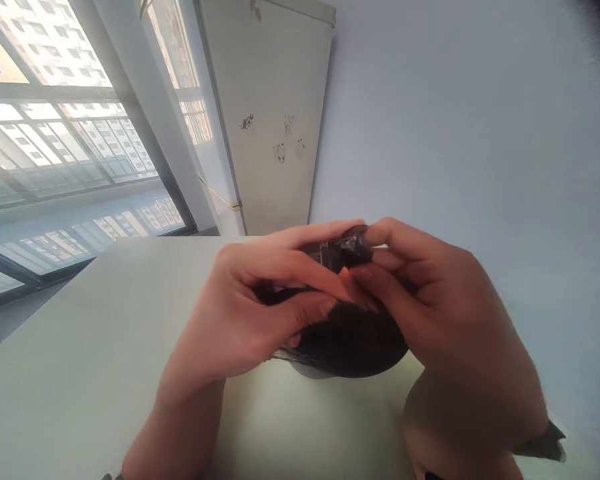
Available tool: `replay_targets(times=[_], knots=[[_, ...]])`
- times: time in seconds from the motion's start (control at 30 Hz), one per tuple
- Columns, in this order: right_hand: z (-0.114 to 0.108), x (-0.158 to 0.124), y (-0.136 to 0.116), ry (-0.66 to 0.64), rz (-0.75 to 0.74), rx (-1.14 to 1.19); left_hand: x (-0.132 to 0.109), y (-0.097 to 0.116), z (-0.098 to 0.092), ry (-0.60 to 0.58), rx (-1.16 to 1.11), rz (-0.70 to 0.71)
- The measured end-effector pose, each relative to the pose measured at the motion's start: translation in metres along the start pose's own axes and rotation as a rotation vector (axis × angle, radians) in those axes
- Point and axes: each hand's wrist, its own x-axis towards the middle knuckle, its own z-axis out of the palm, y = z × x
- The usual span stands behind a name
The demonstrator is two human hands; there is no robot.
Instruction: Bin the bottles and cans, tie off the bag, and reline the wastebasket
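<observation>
My left hand [250, 300] and my right hand [430, 300] meet above a pale table [105, 347], fingertips touching. Between them they pinch a small dark object [343, 250], shiny and crumpled at its top. Below the fingers hangs or sits a larger dark rounded mass [350, 347], possibly a bag or pouch, partly hidden by both hands. I cannot tell whether the small piece and the mass are one item. A dark scrap [545, 443] sticks out beside my right wrist.
A tall beige cabinet [275, 113] with dark marks stands at the far end of the table against a white wall [480, 133]. A large window [55, 133] with dark frames fills the left side.
</observation>
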Motion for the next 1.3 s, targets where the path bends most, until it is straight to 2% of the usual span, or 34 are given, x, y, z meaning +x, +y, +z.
replay_targets(times=[0.07,0.13,0.23,0.3,0.37,0.43,0.5,0.7,0.93,1.03,1.13,1.3], knots=[[0.003,-0.001,-0.002,0.027,0.001,0.044,-0.001,0.002,0.002,-0.033,-0.005,-0.010],[0.005,-0.002,-0.002,0.040,-0.007,0.072,0.000,0.003,0.004,-0.017,-0.014,-0.014],[0.007,-0.002,-0.002,-0.009,-0.005,0.115,0.001,0.006,0.008,0.008,-0.040,-0.039],[0.008,-0.003,-0.002,-0.062,-0.014,0.122,0.002,0.007,0.011,0.068,-0.044,-0.047],[0.009,-0.004,-0.003,-0.072,-0.021,0.094,0.003,0.008,0.013,0.181,-0.014,-0.030],[0.009,-0.005,-0.003,-0.030,-0.006,0.056,0.002,0.006,0.014,0.282,0.061,0.017],[0.010,-0.006,-0.003,0.018,0.006,0.028,0.000,0.003,0.014,0.327,0.145,0.075],[0.009,-0.007,-0.006,0.047,0.011,0.013,-0.008,-0.017,0.015,0.220,0.298,0.388],[0.006,-0.008,-0.007,0.036,0.095,0.117,-0.002,-0.024,0.013,0.198,0.470,0.593],[0.004,-0.008,-0.006,0.025,0.103,0.148,-0.003,-0.025,0.012,0.137,0.449,0.585],[0.002,-0.008,-0.006,0.035,0.078,0.155,-0.007,-0.023,0.012,0.157,0.405,0.541],[0.002,-0.015,-0.009,-0.012,-0.012,0.008,-0.007,-0.007,0.013,0.270,0.394,0.270]])
